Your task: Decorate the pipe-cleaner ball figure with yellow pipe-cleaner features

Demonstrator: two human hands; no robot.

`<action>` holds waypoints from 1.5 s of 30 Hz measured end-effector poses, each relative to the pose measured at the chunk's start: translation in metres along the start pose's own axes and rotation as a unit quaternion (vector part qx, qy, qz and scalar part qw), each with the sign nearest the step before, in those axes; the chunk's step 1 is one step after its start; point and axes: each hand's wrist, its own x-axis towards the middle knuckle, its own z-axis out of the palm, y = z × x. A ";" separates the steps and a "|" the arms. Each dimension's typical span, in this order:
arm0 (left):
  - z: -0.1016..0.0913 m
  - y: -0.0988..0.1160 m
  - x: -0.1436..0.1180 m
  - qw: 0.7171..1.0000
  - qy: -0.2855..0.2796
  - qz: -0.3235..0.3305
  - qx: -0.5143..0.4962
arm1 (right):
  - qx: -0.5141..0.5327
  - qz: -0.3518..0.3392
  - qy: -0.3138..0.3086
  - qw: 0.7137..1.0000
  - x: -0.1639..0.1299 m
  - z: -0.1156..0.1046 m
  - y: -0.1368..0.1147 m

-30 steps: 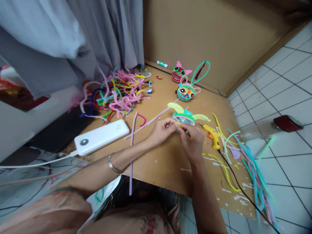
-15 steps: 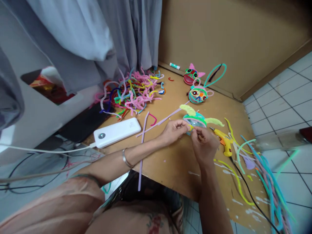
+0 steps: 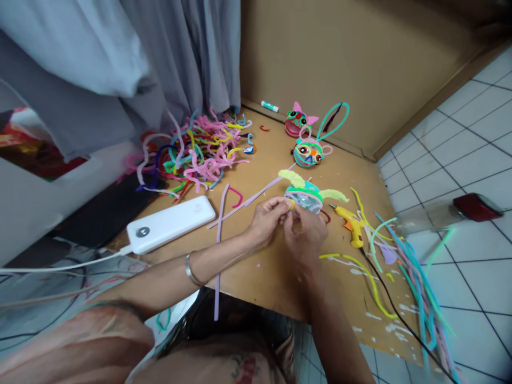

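While both hands meet at the middle of the head view, they work a short yellow pipe cleaner piece [image 3: 291,203] against a round teal craft figure with 2 fuzzy lime ears [image 3: 303,193], which sits on the brown board [image 3: 276,266] just at 12 o'clock from the knuckles. Judging from this, the bend goes best with small twists close to the figure, steadying it so the ears stay put. The left hand [image 3: 267,220], wrist wearing a bangle [image 3: 191,271], reaches in from 8 o'clock, its fingertips pinched together on the yellow piece. The right hand [image 3: 306,233] comes up from 6 o'clock, fingers curled shut at the same spot; whether they grip the piece or the figure cannot be told. A yellow glue gun [image 3: 349,223] lies at 3 o'clock, near the right hand.
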 end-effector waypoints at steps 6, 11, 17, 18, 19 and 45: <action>-0.001 0.001 -0.002 0.999 -0.006 -0.036 -0.027 | 0.013 0.007 -0.031 0.999 -0.001 0.000 0.002; 0.001 0.001 -0.003 0.998 -0.008 -0.045 -0.039 | -0.021 0.012 -0.044 0.999 -0.004 0.000 0.008; -0.001 0.000 -0.002 0.999 -0.011 -0.039 -0.013 | 0.005 -0.005 -0.039 0.999 -0.001 -0.002 0.019; -0.001 0.000 -0.002 0.999 -0.017 -0.034 -0.005 | 0.015 -0.006 -0.033 0.999 0.000 -0.003 0.021; -0.001 0.001 -0.002 0.999 -0.024 -0.028 0.003 | 0.025 -0.006 -0.025 0.999 0.001 -0.003 0.022; -0.004 0.012 0.000 0.996 -0.054 0.044 0.049 | 0.135 0.129 -0.009 0.982 0.011 -0.011 0.012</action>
